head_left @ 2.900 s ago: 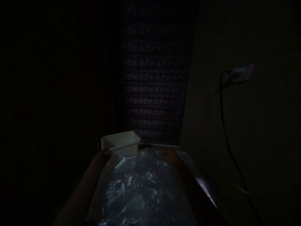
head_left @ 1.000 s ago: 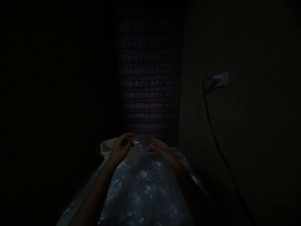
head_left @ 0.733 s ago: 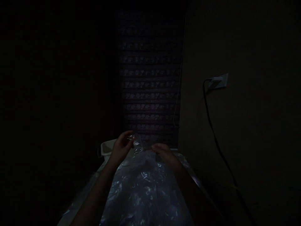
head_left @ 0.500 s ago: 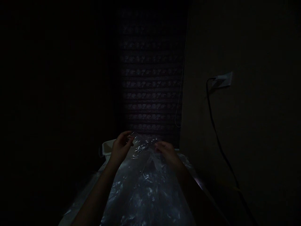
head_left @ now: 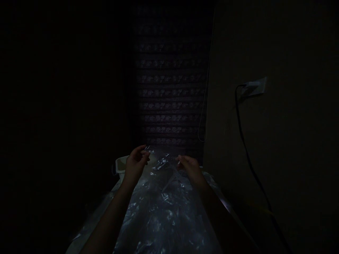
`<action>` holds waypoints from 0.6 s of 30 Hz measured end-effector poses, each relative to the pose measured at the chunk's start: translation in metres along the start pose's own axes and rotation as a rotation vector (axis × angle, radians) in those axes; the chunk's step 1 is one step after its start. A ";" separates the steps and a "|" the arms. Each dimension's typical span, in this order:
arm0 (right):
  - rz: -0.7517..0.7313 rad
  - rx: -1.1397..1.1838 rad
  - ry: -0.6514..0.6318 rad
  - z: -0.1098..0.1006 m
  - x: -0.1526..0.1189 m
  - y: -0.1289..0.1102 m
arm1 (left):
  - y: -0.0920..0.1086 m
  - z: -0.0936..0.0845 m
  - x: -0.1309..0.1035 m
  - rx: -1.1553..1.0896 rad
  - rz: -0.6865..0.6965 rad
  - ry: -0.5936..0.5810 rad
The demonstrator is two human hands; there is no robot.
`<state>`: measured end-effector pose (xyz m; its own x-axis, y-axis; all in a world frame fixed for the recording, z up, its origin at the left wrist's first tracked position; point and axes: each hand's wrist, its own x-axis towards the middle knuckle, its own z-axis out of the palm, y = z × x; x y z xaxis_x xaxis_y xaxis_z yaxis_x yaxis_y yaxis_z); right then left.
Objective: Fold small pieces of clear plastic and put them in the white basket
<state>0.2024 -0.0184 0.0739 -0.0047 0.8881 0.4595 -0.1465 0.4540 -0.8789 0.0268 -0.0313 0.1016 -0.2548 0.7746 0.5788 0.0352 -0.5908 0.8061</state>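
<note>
Plastic film [head_left: 159,218]: lying crumpled and glinting below and between left hand [head_left: 134,164] and right hand [head_left: 191,169], rising to the fingertips of both
Left hand: curled at the film, thumb and forefinger slightly apart; too dark to tell whether gripping
Right hand: pinching the film narrowly between thumb and fingers
White tub [head_left: 121,164]: just left of and beyond left hand, partly hidden by it
Patterned blind [head_left: 169,106]: hanging beyond both hands
Black cable [head_left: 242,135]: drooping from wall plate [head_left: 255,86], well right of right hand
</note>
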 end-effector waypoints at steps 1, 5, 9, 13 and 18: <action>-0.002 -0.005 0.002 0.000 0.000 0.000 | 0.000 0.000 0.000 0.003 -0.002 0.000; -0.017 -0.038 0.019 0.001 -0.001 -0.003 | 0.001 -0.001 -0.001 0.023 -0.004 -0.002; 0.014 -0.062 0.051 0.000 -0.001 -0.006 | 0.003 0.000 -0.002 0.027 0.017 -0.004; 0.004 -0.056 0.043 -0.001 0.000 -0.005 | 0.003 0.001 -0.003 0.026 0.013 -0.010; -0.012 -0.087 0.058 -0.003 -0.001 -0.005 | 0.005 0.002 -0.004 0.037 -0.012 -0.023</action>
<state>0.2059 -0.0218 0.0777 0.0547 0.8839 0.4644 -0.0596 0.4672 -0.8822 0.0297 -0.0373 0.1036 -0.2327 0.7870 0.5713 0.0676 -0.5729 0.8168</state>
